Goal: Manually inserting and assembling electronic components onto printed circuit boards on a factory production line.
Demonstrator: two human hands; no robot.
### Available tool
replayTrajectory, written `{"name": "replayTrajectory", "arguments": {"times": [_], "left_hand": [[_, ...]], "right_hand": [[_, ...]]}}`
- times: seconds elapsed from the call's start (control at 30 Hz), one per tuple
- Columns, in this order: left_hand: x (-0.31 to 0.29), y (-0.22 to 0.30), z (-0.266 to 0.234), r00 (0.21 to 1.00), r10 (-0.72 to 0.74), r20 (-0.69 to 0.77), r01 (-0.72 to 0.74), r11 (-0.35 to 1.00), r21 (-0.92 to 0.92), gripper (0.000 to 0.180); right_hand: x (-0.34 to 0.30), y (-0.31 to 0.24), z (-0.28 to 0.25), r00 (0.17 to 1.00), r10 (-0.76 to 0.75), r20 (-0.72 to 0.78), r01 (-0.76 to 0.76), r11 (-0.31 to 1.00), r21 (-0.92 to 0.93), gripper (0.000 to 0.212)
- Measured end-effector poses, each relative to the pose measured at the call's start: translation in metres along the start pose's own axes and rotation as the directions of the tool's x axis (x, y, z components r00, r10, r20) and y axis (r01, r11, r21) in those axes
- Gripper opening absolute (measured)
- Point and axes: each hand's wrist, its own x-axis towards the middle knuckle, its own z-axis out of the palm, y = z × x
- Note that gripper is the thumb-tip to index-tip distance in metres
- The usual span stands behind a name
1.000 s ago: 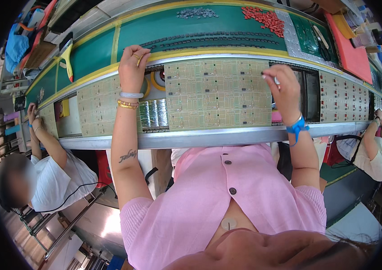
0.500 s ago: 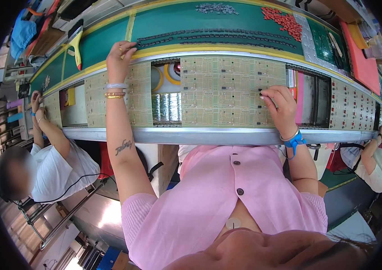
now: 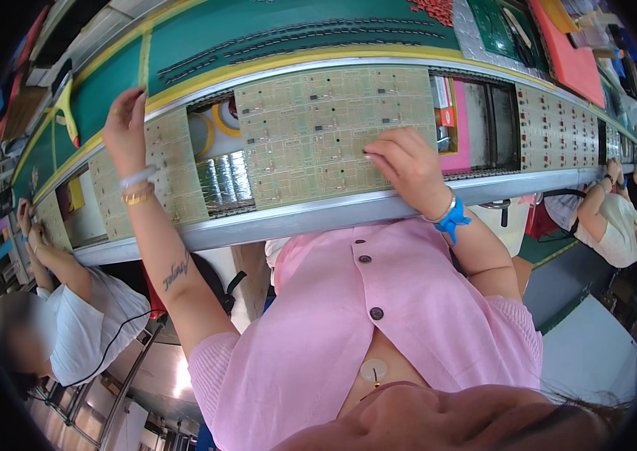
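While the long green mat [image 3: 104, 79] extends across the far side, the central circuit-board panel [image 3: 281, 154] lies beneath and to the left of the right hand [image 3: 406, 164] and is judged only partly populated: several upper positions are fitted, others seem bare, and rows of black parts [image 3: 292, 34] on the mat remain to draw on. The left hand [image 3: 125, 124] is raised at the mat's near edge, fingers upward, whereas the right is turned palm-down, fingertips pointing left; both pinches look narrow, but whether either holds a part cannot be told.
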Motion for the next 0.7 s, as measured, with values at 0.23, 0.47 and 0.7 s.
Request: {"name": "replayTrajectory", "arguments": {"times": [0.23, 0.47, 0.7], "left_hand": [[-0.081, 0.046, 0.023, 0.916, -0.173, 0.362, 0.288, 0.911, -0.294, 0.015], [-0.120, 0.047, 0.042, 0.766, -0.261, 0.588, 0.496, 0.822, -0.281, 0.016], [-0.122, 0.044, 0.042, 0.746, -0.266, 0.610, 0.527, 0.796, -0.298, 0.016]], "right_hand": [[0.008, -0.004, 0.028, 0.990, -0.065, 0.126, 0.064, 0.998, 0.011, 0.017], [0.011, -0.011, 0.041, 0.976, -0.094, 0.196, 0.095, 0.995, 0.008, 0.015], [0.012, -0.011, 0.044, 0.975, -0.102, 0.196, 0.110, 0.993, -0.031, 0.015]]}}
